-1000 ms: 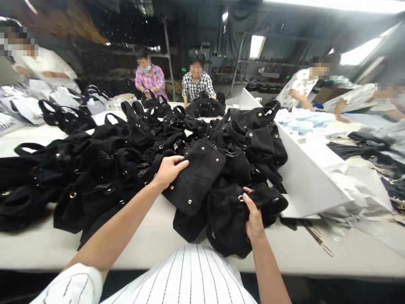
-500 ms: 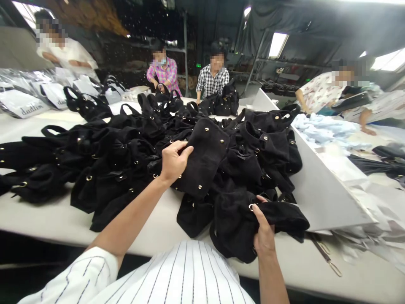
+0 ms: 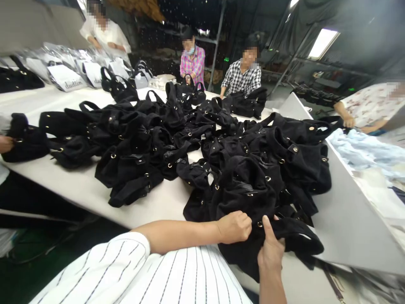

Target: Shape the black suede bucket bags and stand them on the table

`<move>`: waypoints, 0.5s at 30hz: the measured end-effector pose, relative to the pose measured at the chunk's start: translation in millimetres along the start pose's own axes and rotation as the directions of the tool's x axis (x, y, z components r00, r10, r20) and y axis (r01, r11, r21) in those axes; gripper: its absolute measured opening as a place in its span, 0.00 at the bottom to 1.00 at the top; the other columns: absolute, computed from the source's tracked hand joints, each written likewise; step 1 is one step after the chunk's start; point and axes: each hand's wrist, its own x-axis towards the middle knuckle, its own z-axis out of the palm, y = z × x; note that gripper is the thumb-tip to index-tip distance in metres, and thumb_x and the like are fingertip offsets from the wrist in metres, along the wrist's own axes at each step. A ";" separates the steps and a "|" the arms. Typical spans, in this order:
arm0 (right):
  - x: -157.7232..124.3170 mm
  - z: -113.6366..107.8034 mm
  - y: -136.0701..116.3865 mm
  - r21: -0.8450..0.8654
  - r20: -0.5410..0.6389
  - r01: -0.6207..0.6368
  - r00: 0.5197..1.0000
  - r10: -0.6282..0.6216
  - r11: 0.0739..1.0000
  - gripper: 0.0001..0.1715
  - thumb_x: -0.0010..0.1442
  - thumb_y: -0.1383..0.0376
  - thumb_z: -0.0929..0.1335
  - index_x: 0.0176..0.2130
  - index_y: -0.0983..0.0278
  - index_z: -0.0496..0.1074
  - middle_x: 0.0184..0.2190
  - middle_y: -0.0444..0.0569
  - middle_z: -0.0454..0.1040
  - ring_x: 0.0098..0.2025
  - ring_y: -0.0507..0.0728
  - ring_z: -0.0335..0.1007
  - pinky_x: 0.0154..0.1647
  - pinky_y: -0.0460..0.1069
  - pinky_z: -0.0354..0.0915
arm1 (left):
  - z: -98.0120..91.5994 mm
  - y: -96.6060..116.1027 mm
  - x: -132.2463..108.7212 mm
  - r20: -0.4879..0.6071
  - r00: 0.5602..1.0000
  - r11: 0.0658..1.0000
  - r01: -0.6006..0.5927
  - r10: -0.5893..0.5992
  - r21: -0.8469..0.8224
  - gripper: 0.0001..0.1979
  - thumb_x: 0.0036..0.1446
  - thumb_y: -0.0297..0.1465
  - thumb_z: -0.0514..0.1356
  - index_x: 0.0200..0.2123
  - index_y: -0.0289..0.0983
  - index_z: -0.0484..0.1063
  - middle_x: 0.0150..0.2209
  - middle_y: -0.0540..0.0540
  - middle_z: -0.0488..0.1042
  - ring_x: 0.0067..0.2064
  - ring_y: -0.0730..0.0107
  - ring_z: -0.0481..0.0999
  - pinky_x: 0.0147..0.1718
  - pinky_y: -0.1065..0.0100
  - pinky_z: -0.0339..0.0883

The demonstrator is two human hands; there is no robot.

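Note:
A black fabric bag (image 3: pixel 242 251) lies at the near edge of the table, below and between my hands. My right hand (image 3: pixel 271 242) grips it near a gold ring, thumb on top and fingers mostly behind the cloth. Just left of that, my left hand (image 3: pixel 236 227) is closed in a fist against black fabric; what its fingers hold, if anything, is hidden. Beyond my hands another black bag (image 3: pixel 245 185) with gold rings sits on the heap. Many more black bags (image 3: pixel 126 152) are piled across the table.
A pale upright board (image 3: pixel 354 211) borders the table (image 3: pixel 152 209) on the right, with light blue cloth (image 3: pixel 363 147) behind it. Wrapped bags (image 3: pixel 68 78) stand back left. Several people work around, one person's hand (image 3: pixel 5 144) at a bag on the far left. A strap lies at lower right.
The view has swung left. My left hand has come off the raised bag panel and moved down beside my right hand. My right hand still grips the bag by the ring.

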 end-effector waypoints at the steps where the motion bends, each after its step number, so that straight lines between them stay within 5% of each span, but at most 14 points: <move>1: 3.3 0.7 5.5 -0.074 -0.030 0.074 0.997 -0.076 0.995 0.37 0.46 0.54 0.77 0.53 0.61 0.70 0.53 0.49 0.72 0.54 0.63 0.68 0.60 0.59 0.63 | 1.9 0.8 -0.5 -0.005 1.000 1.000 0.002 -0.002 0.003 0.10 0.61 0.22 0.51 0.29 0.30 0.70 0.27 0.42 0.65 0.29 0.64 0.67 0.25 0.64 0.59; 5: 12.5 0.9 25.5 -0.375 -0.040 0.228 0.964 -0.261 0.899 0.31 0.51 0.52 0.74 0.50 0.64 0.71 0.48 0.52 0.74 0.51 0.64 0.69 0.57 0.58 0.64 | 4.9 0.7 -2.5 -0.034 0.998 0.999 0.053 -0.053 0.007 0.07 0.58 0.20 0.53 0.30 0.29 0.70 0.26 0.43 0.66 0.29 0.64 0.69 0.25 0.63 0.63; 10: 23.9 -9.1 42.3 -0.353 -0.120 0.207 0.957 -0.264 0.912 0.24 0.49 0.55 0.74 0.45 0.63 0.74 0.43 0.49 0.76 0.46 0.64 0.71 0.52 0.58 0.66 | -25.4 -12.4 -33.1 -0.194 0.979 0.957 0.000 -0.059 -0.289 0.05 0.60 0.24 0.56 0.39 0.31 0.71 0.32 0.44 0.72 0.34 0.68 0.72 0.31 0.68 0.70; 12: 31.6 -13.2 47.7 -0.226 -0.148 0.182 0.965 -0.218 0.957 0.23 0.47 0.55 0.75 0.42 0.62 0.74 0.43 0.47 0.76 0.46 0.63 0.71 0.52 0.57 0.66 | -42.2 -29.0 -62.1 -0.329 0.903 0.926 0.161 -0.278 -0.341 0.14 0.60 0.23 0.56 0.49 0.34 0.68 0.40 0.41 0.74 0.42 0.65 0.74 0.40 0.65 0.73; 15: 46.6 -17.9 56.6 -0.064 -0.177 0.060 0.982 -0.071 0.996 0.27 0.39 0.54 0.77 0.39 0.63 0.74 0.41 0.48 0.76 0.45 0.65 0.72 0.49 0.58 0.68 | -54.4 -71.2 -112.9 -0.325 0.692 0.765 0.588 -0.644 -0.263 0.26 0.58 0.25 0.59 0.60 0.38 0.60 0.54 0.35 0.69 0.58 0.53 0.68 0.55 0.49 0.67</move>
